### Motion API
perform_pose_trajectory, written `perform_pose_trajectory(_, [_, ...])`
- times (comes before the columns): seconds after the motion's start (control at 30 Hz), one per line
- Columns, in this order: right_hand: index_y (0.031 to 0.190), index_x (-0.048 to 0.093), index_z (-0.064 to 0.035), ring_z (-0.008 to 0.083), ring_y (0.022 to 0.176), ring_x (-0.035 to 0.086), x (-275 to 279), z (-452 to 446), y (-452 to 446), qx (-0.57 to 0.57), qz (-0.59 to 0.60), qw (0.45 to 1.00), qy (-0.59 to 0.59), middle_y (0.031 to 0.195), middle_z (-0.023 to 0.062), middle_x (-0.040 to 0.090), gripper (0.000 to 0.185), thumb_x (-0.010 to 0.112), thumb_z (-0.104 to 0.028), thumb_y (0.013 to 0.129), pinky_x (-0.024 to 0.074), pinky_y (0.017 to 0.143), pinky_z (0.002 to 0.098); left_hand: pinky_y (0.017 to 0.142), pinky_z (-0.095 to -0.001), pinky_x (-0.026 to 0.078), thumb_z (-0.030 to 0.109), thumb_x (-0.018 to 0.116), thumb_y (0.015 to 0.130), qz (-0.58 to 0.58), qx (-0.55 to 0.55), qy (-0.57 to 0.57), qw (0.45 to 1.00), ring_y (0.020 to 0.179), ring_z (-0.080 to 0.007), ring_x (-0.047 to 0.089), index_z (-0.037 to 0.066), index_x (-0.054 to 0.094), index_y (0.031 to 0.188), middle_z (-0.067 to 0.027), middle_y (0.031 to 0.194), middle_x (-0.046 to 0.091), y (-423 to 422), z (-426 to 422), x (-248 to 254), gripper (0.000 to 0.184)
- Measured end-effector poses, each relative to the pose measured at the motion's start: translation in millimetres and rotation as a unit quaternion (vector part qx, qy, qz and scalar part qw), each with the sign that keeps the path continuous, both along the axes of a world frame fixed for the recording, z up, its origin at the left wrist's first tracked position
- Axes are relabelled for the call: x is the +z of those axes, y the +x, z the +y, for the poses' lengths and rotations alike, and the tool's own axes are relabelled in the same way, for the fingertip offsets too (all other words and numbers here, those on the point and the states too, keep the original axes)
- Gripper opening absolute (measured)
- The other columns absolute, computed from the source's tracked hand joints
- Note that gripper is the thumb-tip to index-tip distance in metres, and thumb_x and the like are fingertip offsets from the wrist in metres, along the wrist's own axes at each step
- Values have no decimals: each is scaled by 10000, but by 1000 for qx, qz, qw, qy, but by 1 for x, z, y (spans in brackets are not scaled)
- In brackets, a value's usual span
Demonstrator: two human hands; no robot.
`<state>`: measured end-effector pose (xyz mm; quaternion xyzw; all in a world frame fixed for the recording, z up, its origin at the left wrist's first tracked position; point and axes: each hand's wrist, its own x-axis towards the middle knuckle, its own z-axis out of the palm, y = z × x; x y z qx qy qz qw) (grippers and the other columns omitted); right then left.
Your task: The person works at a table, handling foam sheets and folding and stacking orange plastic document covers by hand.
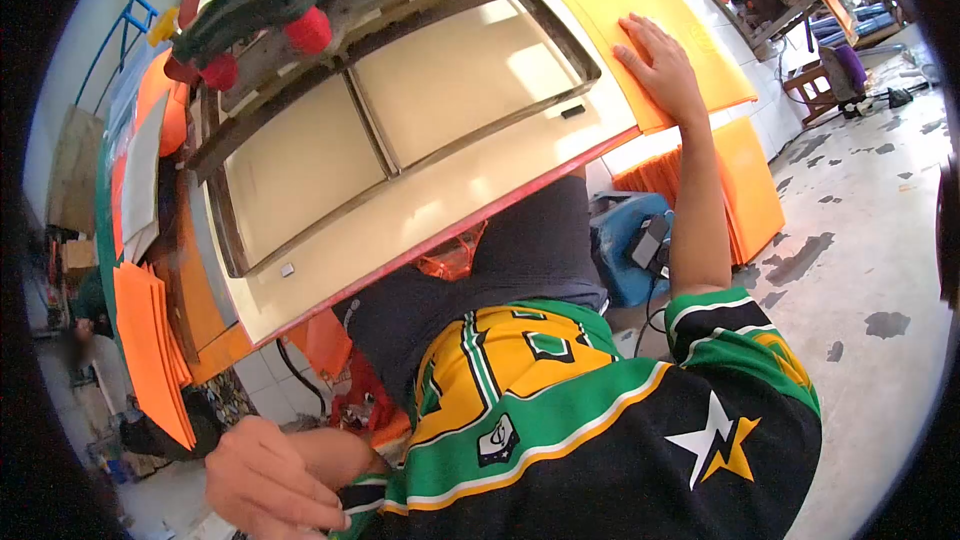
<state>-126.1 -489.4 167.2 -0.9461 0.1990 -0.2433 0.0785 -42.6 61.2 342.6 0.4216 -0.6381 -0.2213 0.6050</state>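
My right hand (655, 65) lies flat, fingers spread, on a stack of yellow-orange sheets (710, 65) beside the press table's right end. At the lower left, my left hand (275, 485) is raised near my sleeve, with its fingers curled together and no object visible in them. In front of me, a dark metal frame with a centre bar (370, 125) rests over a cream board (400, 230) with a red edge. A small black piece (573, 111) and a small pale piece (288, 270) sit on the board.
Red knobs (308, 30) on a green metal arm hang over the frame. Orange sheets (150, 340) stand at the left, and more orange sheets (745, 190) lie below the right edge. A blue object (620, 250) with a black adapter and cable is beside my legs.
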Motion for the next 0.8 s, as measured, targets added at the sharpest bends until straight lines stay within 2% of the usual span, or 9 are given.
perform_pose_trajectory(0.07, [1292, 593, -46, 313, 1356, 437, 2, 1, 0, 3, 4, 1000, -5, 1406, 181, 523, 552, 548, -468, 940, 311, 1124, 443, 438, -194, 349, 499, 756, 818, -38, -29, 56, 997, 549, -156, 652, 107, 418, 1485, -92, 661, 684, 15, 20, -14, 844])
perform_pose_trajectory(0.1, [1292, 593, -46, 313, 1356, 437, 2, 1, 0, 2, -3, 1000, -12, 1406, 181, 523, 552, 548, -468, 940, 311, 1124, 443, 438, -194, 349, 499, 756, 818, -46, -29, 49, 997, 549, -156, 652, 107, 418, 1485, -92, 661, 684, 22, 36, -24, 844])
perform_pose_trajectory(0.13, [1289, 593, -45, 317, 1354, 437, 2, 1, 0, 7, 2, 1000, -7, 1402, 183, 526, 547, 549, -463, 939, 313, 1121, 444, 401, -215, 338, 604, 682, 806, -73, 26, 52, 996, 480, -149, 601, 35, 567, 1191, -77, 621, 664, 28, 55, -37, 696])
perform_pose_trajectory(0.2, [1282, 596, -44, 325, 1352, 437, 4, 1, 0, 10, 7, 1000, 3, 1400, 184, 526, 534, 554, -449, 936, 318, 1117, 448, 364, -237, 326, 709, 608, 794, -105, 82, 44, 990, 411, -143, 550, -36, 716, 898, -62, 581, 645, 25, 71, -59, 760])
perform_pose_trajectory(0.3, [1253, 594, -30, 344, 1314, 460, 10, 0, 1, 22, 19, 1000, 4, 1376, 209, 528, 522, 561, -440, 931, 343, 1096, 449, 369, -193, 302, 499, 656, 904, 104, 423, 31, 899, 396, -50, 490, -110, 619, 1160, -23, 564, 623, 19, 74, -81, 663])
perform_pose_trajectory(0.43, [1282, 551, -14, 357, 1290, 468, 30, -5, 5, 42, 73, 996, 25, 1369, 216, 513, 557, 566, -439, 923, 365, 1079, 436, 400, -169, 290, 395, 627, 955, 141, 510, 27, 848, 433, -25, 454, -91, 564, 1258, 4, 572, 557, 68, 70, -101, 576])
perform_pose_trajectory(0.53, [1368, 457, -6, 353, 1301, 453, 50, -8, 9, 34, 204, 974, 98, 1403, 213, 471, 661, 583, -460, 904, 372, 1080, 416, 456, -177, 332, 273, 573, 998, 177, 620, 126, 754, 512, -19, 423, 24, 613, 1258, 47, 618, 457, 98, 69, -120, 363])
perform_pose_trajectory(0.7, [1336, 521, -15, 309, 1288, 488, 71, -42, 24, 108, 315, 938, 100, 1369, 181, 530, 602, 617, -438, 918, 367, 1091, 385, 452, -183, 331, 244, 572, 995, 147, 703, 168, 676, 504, -20, 424, 31, 645, 1192, 52, 616, 466, 118, 60, -142, 299])
perform_pose_trajectory(0.8, [1306, 560, -26, 325, 1224, 554, 83, -55, 48, 101, 250, 958, 96, 1307, 179, 597, 568, 628, -427, 910, 416, 1048, 395, 425, -186, 309, 245, 585, 989, 188, 705, 162, 665, 481, -17, 407, 35, 673, 1116, 52, 613, 485, 120, 64, -153, 260])
